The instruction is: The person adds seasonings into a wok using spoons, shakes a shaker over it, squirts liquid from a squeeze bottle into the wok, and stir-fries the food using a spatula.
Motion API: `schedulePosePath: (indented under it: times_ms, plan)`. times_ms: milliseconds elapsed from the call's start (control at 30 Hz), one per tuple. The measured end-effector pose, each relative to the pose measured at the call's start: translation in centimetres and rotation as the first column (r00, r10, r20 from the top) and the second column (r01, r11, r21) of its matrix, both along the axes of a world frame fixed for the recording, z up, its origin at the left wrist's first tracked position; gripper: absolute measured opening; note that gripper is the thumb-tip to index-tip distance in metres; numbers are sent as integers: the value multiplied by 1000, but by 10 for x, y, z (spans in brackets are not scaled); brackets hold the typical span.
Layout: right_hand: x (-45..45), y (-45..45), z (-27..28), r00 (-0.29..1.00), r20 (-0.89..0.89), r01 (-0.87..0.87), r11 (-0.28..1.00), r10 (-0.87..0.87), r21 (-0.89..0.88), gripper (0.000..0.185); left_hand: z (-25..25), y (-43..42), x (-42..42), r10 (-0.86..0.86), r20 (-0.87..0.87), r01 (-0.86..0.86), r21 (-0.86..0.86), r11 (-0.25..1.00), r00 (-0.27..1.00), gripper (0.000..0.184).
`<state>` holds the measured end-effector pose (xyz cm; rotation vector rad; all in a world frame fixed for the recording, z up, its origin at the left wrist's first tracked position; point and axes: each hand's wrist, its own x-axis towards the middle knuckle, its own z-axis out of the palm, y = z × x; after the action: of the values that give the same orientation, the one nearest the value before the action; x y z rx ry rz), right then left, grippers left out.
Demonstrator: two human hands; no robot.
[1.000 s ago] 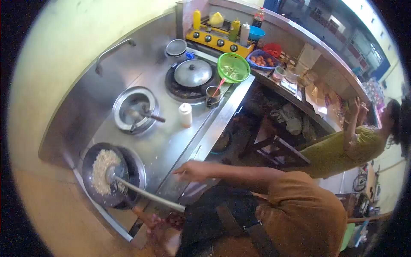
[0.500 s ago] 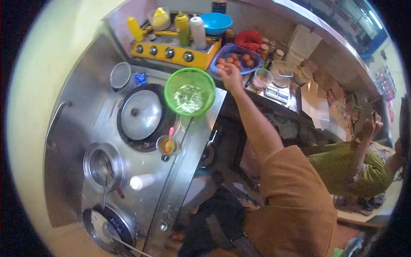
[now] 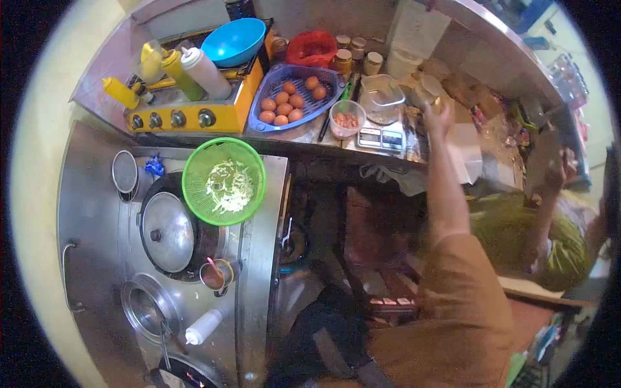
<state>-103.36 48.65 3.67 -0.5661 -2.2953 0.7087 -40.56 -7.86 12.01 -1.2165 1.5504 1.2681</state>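
Head view: shows the right hand (image 3: 439, 120) at two o'clock, stretched over the crowded shelf (image 3: 416, 154), touching or just beside a round container (image 3: 429, 85) at its twelve. Too blurred to tell fingers apart, together or clamped on anything. Left hand out of view.

Could tip the round container by closing off-centre, being so tightly hemmed in there. Might also catch the clear box (image 3: 383, 98), between nine and ten o'clock from the hand, or jolt the kitchen scale (image 3: 380, 140), between eight and nine and near the shelf's front edge. With a wide sweep toward nine, could spill the tub of pink pieces (image 3: 347, 121) or crack eggs (image 3: 282, 97) farther along. Possible bump, too, from the green-clad person (image 3: 560, 252) between three and four.

At seven o'clock, cut off by the frame: a wok (image 3: 190, 370), no hand visible on it. Could scorch if heated beneath; cannot confirm a flame.
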Motion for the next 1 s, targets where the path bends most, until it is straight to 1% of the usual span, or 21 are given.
schedulePosePath:
  times_ms: [33, 100, 133, 167, 200, 267, 333, 400, 533, 633, 667, 700, 733, 767, 800, 833, 867, 900, 933, 967, 1000]
  plan:
    - [-24, 13, 9, 998, -15, -52, 985, 55, 165, 80, -4, 7, 7, -25, 45, 25, 12, 1000, 999, 44]
    - [-79, 34, 16, 979, 203, -37, 978, -6, 203, 68, -5, 22, 27, -55, 135, 50, 39, 998, 989, 44]
    - [-105, 44, 16, 952, 298, -132, 971, 68, 201, 66, -5, 27, 36, -74, 174, 66, 54, 996, 982, 44]
    - [-132, 64, 1, 891, 365, -349, 921, 270, 171, 63, -2, 32, 43, -85, 208, 72, 69, 995, 975, 44]
    - [-162, 87, -20, 774, 402, -568, 817, 488, 102, 60, 0, 36, 50, -105, 232, 87, 86, 992, 967, 44]
    - [-199, 115, -59, 586, 399, -778, 627, 705, 35, 55, 6, 36, 61, -146, 276, 119, 114, 986, 950, 44]
    - [-191, 109, -54, 654, 536, -701, 693, 534, 166, 55, 10, 33, 63, -189, 299, 154, 138, 978, 936, 44]
    - [-172, 104, -40, 698, 585, -623, 753, 413, 212, 60, 12, 28, 60, -243, 309, 200, 166, 966, 920, 44]
    - [-136, 74, 6, 768, 538, -472, 874, 347, 110, 78, 8, 8, 34, -404, 264, 342, 252, 905, 876, 44]
    - [-150, 81, 10, 860, 415, -377, 918, 298, 122, 89, 18, 9, -17, -482, 176, 426, 278, 861, 859, 44]
    - [-150, 91, 5, 891, 367, -338, 931, 269, 137, 92, 44, 25, -61, -317, 208, 264, 245, 933, 925, 44]
    - [-137, 85, 25, 901, 379, -282, 949, 211, 143, 91, 58, 39, -99, -380, 179, 337, 232, 913, 907, 44]
    - [-114, 59, 68, 906, 395, -226, 963, 151, 150, 89, 69, 54, -132, -442, 153, 406, 219, 887, 884, 44]
    - [-98, 47, 90, 907, 411, -172, 972, 94, 157, 87, 58, 54, -137, -537, 42, 525, 164, 836, 843, 43]
    - [-96, 60, 90, 956, 244, -225, 943, 165, 244, 85, 48, 54, -143, -628, -56, 630, 80, 772, 776, 42]
    - [-76, 53, 109, 950, 204, -281, 931, 236, 232, 85, 22, 47, -139, -737, -221, 742, -75, 666, 639, 40]
    - [-46, 32, 137, 938, 157, -338, 914, 308, 226, 86, 45, 77, -184, -698, -276, 675, -187, 714, 661, 39]
    - [2, 9, 160, 881, 149, -471, 863, 449, 182, 85, 29, 113, -244, -414, -507, 448, -61, 892, 756, 44]
    - [45, -20, 170, 795, 135, -606, 784, 591, 134, 84, -2, 123, -266, -222, -560, 358, 146, 922, 798, 53]
    - [73, -38, 164, 712, 89, -700, 714, 696, 17, 79, -5, 144, -300, -34, -731, 377, 310, 873, 681, 59]
    - [101, -57, 162, 637, 169, -757, 652, 752, -48, 79, -10, 166, -327, 280, -617, 232, 617, 752, 735, 68]
